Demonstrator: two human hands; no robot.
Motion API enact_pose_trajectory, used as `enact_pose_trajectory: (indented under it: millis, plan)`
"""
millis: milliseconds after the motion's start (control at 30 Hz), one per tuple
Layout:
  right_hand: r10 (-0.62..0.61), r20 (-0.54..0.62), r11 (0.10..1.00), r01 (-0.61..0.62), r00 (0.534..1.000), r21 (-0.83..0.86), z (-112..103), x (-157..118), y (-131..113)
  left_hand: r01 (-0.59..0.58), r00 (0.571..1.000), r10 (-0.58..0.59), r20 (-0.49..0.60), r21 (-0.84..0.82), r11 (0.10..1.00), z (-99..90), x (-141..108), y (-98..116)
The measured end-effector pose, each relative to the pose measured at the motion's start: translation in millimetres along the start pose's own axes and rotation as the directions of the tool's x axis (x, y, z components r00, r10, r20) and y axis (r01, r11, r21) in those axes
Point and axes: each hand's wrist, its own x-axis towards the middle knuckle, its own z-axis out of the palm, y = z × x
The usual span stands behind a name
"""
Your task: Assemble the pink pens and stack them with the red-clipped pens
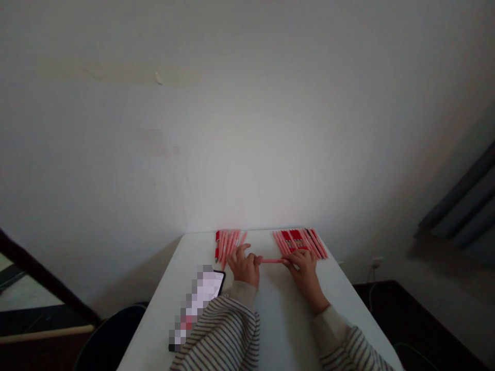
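Observation:
A slim pink pen (271,260) lies level between my two hands, above the middle of the white table. My left hand (245,267) pinches its left end, with the other fingers partly raised. On its right end, my right hand (303,269) is closed with thumb and fingertips. Just behind my left hand is a row of pink pens (228,242), with a red and dark item at its left edge. Beyond my right hand lies a second group of pink and red pens (317,243), with red packaging (292,237) among them. The pen's ends are hidden by my fingers.
A phone (221,281) with a lit, partly blurred screen lies on the white table (162,304), left of my left forearm. The table's far edge meets a pale wall (247,129). A dark round bin-like object (112,340) stands at the lower left.

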Motion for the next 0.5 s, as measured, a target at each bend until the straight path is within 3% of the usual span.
enact_pose_trajectory:
  millis: [200,367,500]
  plan:
    - [0.03,0.003,0.999,-0.03,1.0,0.016,1.6,-0.8,1.2,-0.056,0.998,0.057,0.019,-0.028,0.998,-4.8,1.5,-1.2]
    - [0.036,-0.036,0.999,-0.035,0.999,0.021,0.0,0.4,1.0,-0.029,0.996,0.029,-0.084,0.002,1.0,3.3,0.1,-3.4]
    - [-0.001,-0.046,1.0,0.001,0.999,-0.007,-0.3,1.6,0.7,-0.041,0.994,0.042,-0.103,0.01,0.999,5.1,0.3,-2.7]
